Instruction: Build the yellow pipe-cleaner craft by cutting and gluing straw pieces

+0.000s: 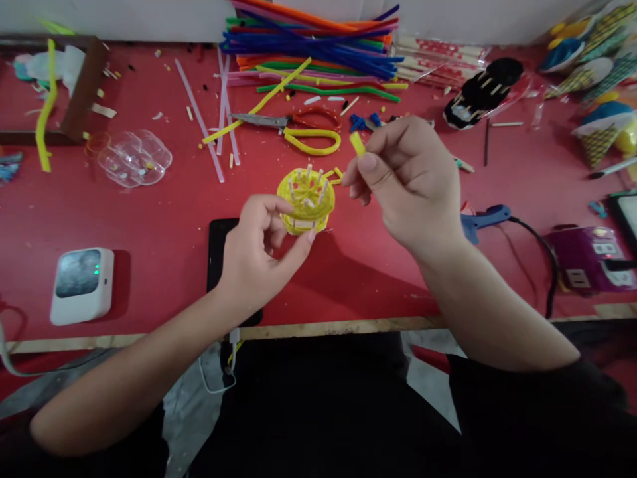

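Observation:
My left hand (271, 236) curls its fingers and thumb round the near left side of a small yellow pipe-cleaner carousel (306, 199), gripping it. Short wooden sticks stand up in a ring from its top, and more show between its two yellow layers. To the right and higher, my right hand (403, 179) pinches a short yellow pipe-cleaner piece (357, 144) between thumb and finger. That piece is apart from the carousel. Bent yellow bits (336, 176) lie just behind the carousel. Scissors (298, 129) with one red and one yellow handle loop rest farther back.
Many coloured pipe cleaners (318, 50) lie piled at the back. A black figure with sticks (482, 93) stands back right. A blue glue gun (482, 220), purple power block (592, 259), white device (82, 285), black phone (219, 245), clear tray (135, 158) and brown frame (82, 89) surround the hands.

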A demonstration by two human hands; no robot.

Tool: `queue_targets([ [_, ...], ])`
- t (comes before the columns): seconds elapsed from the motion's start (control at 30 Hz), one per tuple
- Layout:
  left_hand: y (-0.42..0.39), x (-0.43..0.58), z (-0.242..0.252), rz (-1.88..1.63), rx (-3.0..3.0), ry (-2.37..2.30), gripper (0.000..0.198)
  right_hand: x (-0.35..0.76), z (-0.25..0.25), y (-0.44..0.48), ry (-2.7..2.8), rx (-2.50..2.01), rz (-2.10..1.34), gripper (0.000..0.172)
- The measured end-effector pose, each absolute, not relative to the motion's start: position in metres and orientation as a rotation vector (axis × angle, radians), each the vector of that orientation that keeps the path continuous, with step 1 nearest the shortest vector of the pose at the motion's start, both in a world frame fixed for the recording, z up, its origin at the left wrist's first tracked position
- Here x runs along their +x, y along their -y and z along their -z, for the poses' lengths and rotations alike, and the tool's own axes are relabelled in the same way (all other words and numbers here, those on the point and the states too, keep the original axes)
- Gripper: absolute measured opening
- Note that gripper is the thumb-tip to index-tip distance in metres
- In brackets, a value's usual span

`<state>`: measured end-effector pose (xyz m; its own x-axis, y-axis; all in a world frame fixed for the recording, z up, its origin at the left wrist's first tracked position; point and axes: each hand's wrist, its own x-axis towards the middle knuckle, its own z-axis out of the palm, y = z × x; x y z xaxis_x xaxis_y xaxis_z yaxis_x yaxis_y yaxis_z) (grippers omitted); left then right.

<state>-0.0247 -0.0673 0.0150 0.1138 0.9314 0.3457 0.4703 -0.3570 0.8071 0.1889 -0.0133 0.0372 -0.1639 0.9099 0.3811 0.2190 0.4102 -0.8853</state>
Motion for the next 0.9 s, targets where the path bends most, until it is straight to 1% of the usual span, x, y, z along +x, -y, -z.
queue_targets([
  [0.13, 0.076, -0.022, -0.015, -1.12, 1.895, -1.41, 0.019, 0.183, -0.022, 0.027, 1.495, -1.024, -0.876, 0.03],
  [0.23, 0.075, -0.026, -0.016, -1.105, 2.128, -1.406, 0.003, 0.179, -0.015, 0.035, 1.488, -1.063, -0.861, 0.03],
  [0.27, 0.075, -0.027, -0.016, -1.085, 2.239, -1.382, 0.004, 0.177, -0.013, 0.037, 1.486, -1.056, -0.856, 0.029],
  [0.4, 0.08, -0.025, -0.017, -0.897, 2.622, -1.344, 0.029, 0.172, -0.005, 0.039, 1.46, -0.974, -0.848, 0.024],
  [0.47, 0.083, -0.022, -0.019, -0.833, 2.721, -1.394, 0.037, 0.171, -0.003, 0.039, 1.46, -0.959, -0.86, 0.022],
  [0.57, 0.085, -0.02, -0.019, -0.809, 2.781, -1.439, 0.041, 0.17, -0.002, 0.039, 1.457, -0.973, -0.873, 0.022],
  [0.77, 0.083, -0.024, -0.012, -0.805, 2.772, -1.462, 0.043, 0.169, -0.006, 0.045, 1.465, -0.986, -0.889, 0.026],
  [0.9, 0.081, -0.025, -0.009, -0.787, 2.744, -1.441, 0.046, 0.169, -0.005, 0.045, 1.368, -1.018, -0.817, 0.024],
])
